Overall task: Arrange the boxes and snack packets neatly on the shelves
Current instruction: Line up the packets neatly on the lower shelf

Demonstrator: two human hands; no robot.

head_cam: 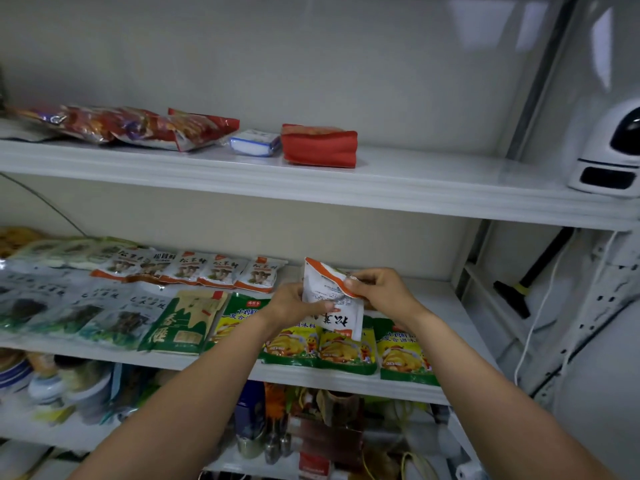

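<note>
Both hands are curled on one packet (323, 289): the left hand (294, 304) grips its left edge, thumb across the face, and the right hand (379, 289) pinches its bent top corner. The packet is white with orange trim, its print upside down, held upright just above the middle shelf (436, 306), over green-yellow packets (346, 351) at the front. Matching mushroom packets (187, 271) line the back. The top shelf (415, 181) carries red bags (138, 128), a blue-white pack (254, 143) and a red pack (318, 145)
</note>
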